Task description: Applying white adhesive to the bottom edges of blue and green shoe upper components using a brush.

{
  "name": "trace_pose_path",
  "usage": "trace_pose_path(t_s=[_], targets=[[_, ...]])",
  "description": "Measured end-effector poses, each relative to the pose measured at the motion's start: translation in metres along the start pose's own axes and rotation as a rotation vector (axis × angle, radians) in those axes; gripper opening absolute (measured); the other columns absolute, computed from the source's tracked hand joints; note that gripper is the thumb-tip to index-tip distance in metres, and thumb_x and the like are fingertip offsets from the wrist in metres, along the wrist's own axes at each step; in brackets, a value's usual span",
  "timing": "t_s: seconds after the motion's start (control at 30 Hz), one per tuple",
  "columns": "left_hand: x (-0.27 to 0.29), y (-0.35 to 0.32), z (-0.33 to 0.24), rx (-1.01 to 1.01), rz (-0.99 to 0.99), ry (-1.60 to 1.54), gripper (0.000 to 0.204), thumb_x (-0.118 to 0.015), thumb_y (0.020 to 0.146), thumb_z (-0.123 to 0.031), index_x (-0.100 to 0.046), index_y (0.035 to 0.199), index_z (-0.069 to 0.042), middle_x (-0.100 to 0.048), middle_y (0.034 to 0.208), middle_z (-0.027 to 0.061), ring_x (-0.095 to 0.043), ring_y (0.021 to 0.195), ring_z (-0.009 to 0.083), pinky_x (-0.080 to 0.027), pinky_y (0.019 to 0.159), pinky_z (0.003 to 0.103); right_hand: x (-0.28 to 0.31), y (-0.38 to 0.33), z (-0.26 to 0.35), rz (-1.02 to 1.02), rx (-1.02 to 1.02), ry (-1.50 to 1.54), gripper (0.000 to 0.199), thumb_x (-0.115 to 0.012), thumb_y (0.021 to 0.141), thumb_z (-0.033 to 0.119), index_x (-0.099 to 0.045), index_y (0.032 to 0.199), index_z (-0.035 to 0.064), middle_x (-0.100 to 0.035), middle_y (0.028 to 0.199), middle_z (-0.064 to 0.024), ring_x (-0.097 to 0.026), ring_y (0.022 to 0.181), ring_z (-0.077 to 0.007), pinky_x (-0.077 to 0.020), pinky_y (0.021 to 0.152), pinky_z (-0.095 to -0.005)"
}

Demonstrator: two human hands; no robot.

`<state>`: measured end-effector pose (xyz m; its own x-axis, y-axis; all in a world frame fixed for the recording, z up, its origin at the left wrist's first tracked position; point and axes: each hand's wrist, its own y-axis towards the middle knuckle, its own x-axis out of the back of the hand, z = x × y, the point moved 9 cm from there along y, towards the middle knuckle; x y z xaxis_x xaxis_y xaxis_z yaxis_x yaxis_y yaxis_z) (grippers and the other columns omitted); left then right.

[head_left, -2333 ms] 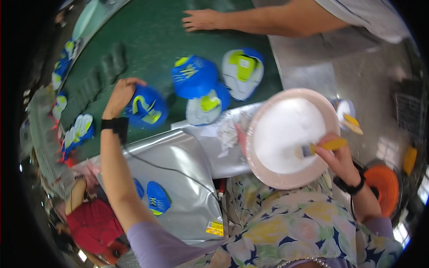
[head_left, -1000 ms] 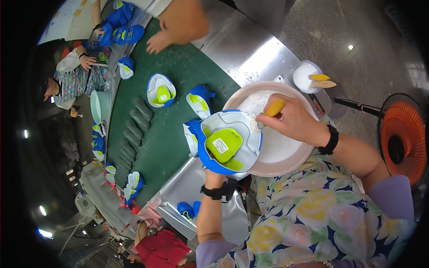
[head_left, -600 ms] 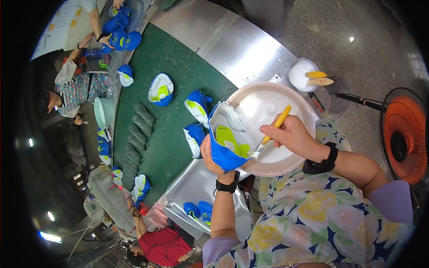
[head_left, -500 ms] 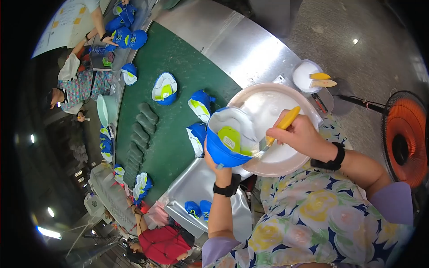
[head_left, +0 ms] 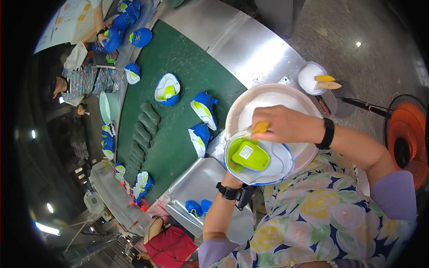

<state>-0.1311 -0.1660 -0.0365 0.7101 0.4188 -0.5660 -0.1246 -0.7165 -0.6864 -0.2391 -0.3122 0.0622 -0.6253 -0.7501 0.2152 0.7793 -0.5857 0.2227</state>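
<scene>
The left hand (head_left: 232, 179) of the person is under a blue shoe upper (head_left: 280, 161) and holds it from below; most of its fingers are hidden, so their exact position cannot be told. The upper is held up tilted in front of the pale pink basin (head_left: 309, 163), covering a part of its near rim, and its white and lime-green inner side, with a small white label, faces upward. The right hand (head_left: 283, 126) is closed around the yellow handle of a paintbrush (head_left: 260, 127), the fingers pinching it. The bristles are a little blurred and lie at the upper-left edge of the shoe upper. Behind this hand, the basin contains a white substance (head_left: 268, 99).

To the left of the basin is a green conveyor belt (head_left: 174, 123). Two blue-and-white uppers (head_left: 203, 109) lie on it near the basin, and another upper (head_left: 167, 89) lies farther away. Beside them stretches a row of dark grey foot-shaped pieces (head_left: 145, 123). Nearer to the person, blue shoe parts (head_left: 194, 208) rest on a silver sheet (head_left: 210, 174).

To the right of the basin stands a small white tub (head_left: 309, 79) with two more brushes (head_left: 327, 85) across it, and farther right an orange fan (head_left: 404, 143). A co-worker in a red top (head_left: 172, 246) is at the lower left.
</scene>
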Motion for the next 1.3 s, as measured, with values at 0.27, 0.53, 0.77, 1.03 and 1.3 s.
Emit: trace_pose_path(t_s=[0.27, 0.53, 0.77, 1.03, 1.3], targets=[[-0.001, -0.002, -0.013, -0.039, -0.06, -0.148, 0.042, -0.043, 0.102, -0.036, -0.051, 0.132, -0.009, -0.064, 0.119, 0.0118, -0.065, 0.105, 0.0264, -0.056, 0.089, 0.042, 0.028, -0.008, -0.006, 0.015, -0.23, -0.166, 0.023, -0.075, 0.083, 0.023, -0.064, 0.083, 0.0023, -0.065, 0.085, -0.012, -0.064, 0.072, -0.0276, -0.049, 0.065, -0.0341], [0.057, -0.022, -0.039, -0.21, -0.142, -0.105, 0.035, -0.05, 0.1, -0.028, -0.052, 0.131, -0.011, -0.063, 0.12, 0.0117, -0.065, 0.105, 0.0263, -0.057, 0.089, 0.041, 0.034, 0.018, -0.008, -0.057, -0.393, -0.239, 0.023, -0.073, 0.083, 0.019, -0.065, 0.076, -0.0008, -0.063, 0.07, -0.013, -0.06, 0.062, -0.0246, -0.0461, 0.058, -0.034], [0.224, -0.095, -0.13, -0.795, -0.507, -0.214, 0.031, -0.056, 0.098, -0.017, -0.054, 0.128, -0.011, -0.063, 0.12, 0.011, -0.065, 0.106, 0.0253, -0.059, 0.089, 0.037, 0.03, 0.003, -0.01, -0.24, -0.491, 0.076, 0.012, -0.062, 0.088, 0.005, -0.056, 0.078, 0.0011, -0.059, 0.072, -0.0037, -0.056, 0.06, -0.0089, -0.0427, 0.055, -0.0227], [0.528, -0.188, -0.158, -1.181, -0.728, -0.841, 0.022, -0.05, 0.099, -0.002, -0.053, 0.12, 0.002, -0.059, 0.115, 0.0144, -0.063, 0.102, 0.0255, -0.059, 0.09, 0.037, -0.046, 0.018, -0.03, -0.133, -0.576, 0.049, 0.012, -0.062, 0.088, 0.007, -0.053, 0.082, 0.002, -0.055, 0.078, -0.0046, -0.055, 0.059, -0.0102, -0.0461, 0.053, -0.0235], [0.736, -0.214, -0.148, -0.98, -1.152, -1.044, 0.031, -0.042, 0.096, -0.008, -0.047, 0.119, 0.012, -0.053, 0.121, 0.0209, -0.061, 0.101, 0.0334, -0.057, 0.094, 0.042, -0.074, 0.051, -0.024, -0.193, -0.671, -0.164, 0.012, -0.06, 0.093, 0.015, -0.054, 0.091, 0.005, -0.057, 0.08, -0.0031, -0.056, 0.067, -0.0108, -0.0451, 0.061, -0.0245]])
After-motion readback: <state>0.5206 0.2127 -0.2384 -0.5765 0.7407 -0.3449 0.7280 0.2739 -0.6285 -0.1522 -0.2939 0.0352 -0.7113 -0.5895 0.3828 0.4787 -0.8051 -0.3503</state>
